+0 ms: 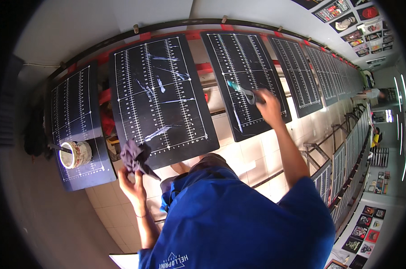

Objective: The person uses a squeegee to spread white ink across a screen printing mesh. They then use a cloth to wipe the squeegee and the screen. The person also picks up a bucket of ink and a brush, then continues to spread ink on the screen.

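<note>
My left hand is closed on a crumpled dark purple-grey rag, at the near left corner of a wide black board. White ruler-like lines mark this board, and whitish streaks are smeared across it. To the right, my right hand grips the dark handle of a small hand tool with a pale body and a teal end; its exact kind is unclear. The tool is over a narrower marked black board, which has a white smear along its left side. Whether the teal end touches the board cannot be told.
A stained white tub with a stick in it stands on the leftmost board. More marked boards run rightward along a red and black frame. Another row stands across the tiled aisle. Other people are far right.
</note>
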A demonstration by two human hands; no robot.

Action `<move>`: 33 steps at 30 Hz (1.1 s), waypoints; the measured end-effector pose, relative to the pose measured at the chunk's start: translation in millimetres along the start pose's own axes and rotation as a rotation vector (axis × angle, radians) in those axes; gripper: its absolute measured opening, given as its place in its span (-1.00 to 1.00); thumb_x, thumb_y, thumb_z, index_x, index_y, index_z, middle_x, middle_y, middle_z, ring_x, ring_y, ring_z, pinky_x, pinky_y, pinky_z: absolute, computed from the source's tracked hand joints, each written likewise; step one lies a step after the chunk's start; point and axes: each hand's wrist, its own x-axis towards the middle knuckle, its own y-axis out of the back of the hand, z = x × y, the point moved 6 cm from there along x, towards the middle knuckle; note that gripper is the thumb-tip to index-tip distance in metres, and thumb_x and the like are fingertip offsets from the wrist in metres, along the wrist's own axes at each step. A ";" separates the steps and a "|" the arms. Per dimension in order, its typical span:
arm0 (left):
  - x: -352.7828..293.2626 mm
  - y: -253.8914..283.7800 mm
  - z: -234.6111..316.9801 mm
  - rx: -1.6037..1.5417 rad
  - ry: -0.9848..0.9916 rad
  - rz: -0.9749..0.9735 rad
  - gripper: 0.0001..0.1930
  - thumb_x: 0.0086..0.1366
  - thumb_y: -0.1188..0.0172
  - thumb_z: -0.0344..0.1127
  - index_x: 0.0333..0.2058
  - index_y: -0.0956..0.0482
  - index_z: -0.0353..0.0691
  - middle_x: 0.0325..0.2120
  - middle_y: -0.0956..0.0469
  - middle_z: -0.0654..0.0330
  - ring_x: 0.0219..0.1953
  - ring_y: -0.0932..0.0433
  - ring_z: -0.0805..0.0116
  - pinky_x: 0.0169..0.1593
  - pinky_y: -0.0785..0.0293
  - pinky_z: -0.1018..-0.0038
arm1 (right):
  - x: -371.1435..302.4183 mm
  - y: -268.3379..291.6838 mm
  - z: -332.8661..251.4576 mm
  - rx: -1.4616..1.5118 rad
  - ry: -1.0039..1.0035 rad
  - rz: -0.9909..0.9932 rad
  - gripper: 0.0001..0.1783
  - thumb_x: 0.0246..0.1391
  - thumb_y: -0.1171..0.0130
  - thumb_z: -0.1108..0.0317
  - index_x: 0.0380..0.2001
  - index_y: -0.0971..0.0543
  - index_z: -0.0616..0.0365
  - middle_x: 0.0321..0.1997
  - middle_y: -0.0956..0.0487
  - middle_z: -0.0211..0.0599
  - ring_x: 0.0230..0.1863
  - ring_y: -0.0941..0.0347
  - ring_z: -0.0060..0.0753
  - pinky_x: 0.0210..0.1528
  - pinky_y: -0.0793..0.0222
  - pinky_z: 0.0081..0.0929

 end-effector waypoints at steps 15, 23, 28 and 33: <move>18.3 -66.4 53.1 -0.032 -0.158 -0.191 -0.64 0.20 -0.30 -0.45 -0.05 -0.47 -0.42 -0.24 -0.51 0.12 -0.17 -0.49 0.32 0.02 -0.40 0.39 | -168.6 -36.2 30.0 -0.263 0.103 0.019 -0.37 -0.30 -0.22 0.68 -0.02 -0.64 0.02 0.01 -0.62 -0.41 0.09 -0.47 -0.23 0.12 -0.33 -0.26; -33.4 -86.1 56.5 -0.050 -0.059 0.009 -0.64 0.23 -0.26 -0.50 -0.01 -0.44 -0.38 -0.25 -0.51 0.14 -0.16 -0.46 0.37 0.02 -0.39 0.44 | -65.2 -42.7 51.2 -0.253 0.180 -0.059 -0.39 -0.31 -0.32 0.61 -0.04 -0.66 -0.03 0.00 -0.62 -0.50 0.07 -0.49 -0.34 0.13 -0.34 -0.29; -66.5 -98.8 67.3 0.008 -0.031 0.128 -0.66 0.23 -0.25 -0.51 -0.03 -0.43 -0.40 -0.25 -0.50 0.13 -0.16 -0.46 0.38 -0.01 -0.40 0.44 | -49.2 -27.6 61.0 -0.165 0.224 -0.163 -0.43 -0.31 -0.31 0.60 -0.09 -0.66 -0.04 -0.02 -0.64 -0.46 0.01 -0.53 -0.26 0.10 -0.39 -0.27; -103.6 -118.8 70.2 -0.046 0.025 0.239 -0.66 0.24 -0.29 -0.46 -0.04 -0.44 -0.39 -0.24 -0.51 0.16 -0.16 -0.46 0.39 0.02 -0.39 0.44 | 0.0 -17.5 69.5 -0.122 0.291 -0.150 -0.47 -0.25 -0.31 0.57 -0.07 -0.64 0.03 -0.03 -0.64 -0.37 -0.01 -0.54 -0.18 0.09 -0.43 -0.25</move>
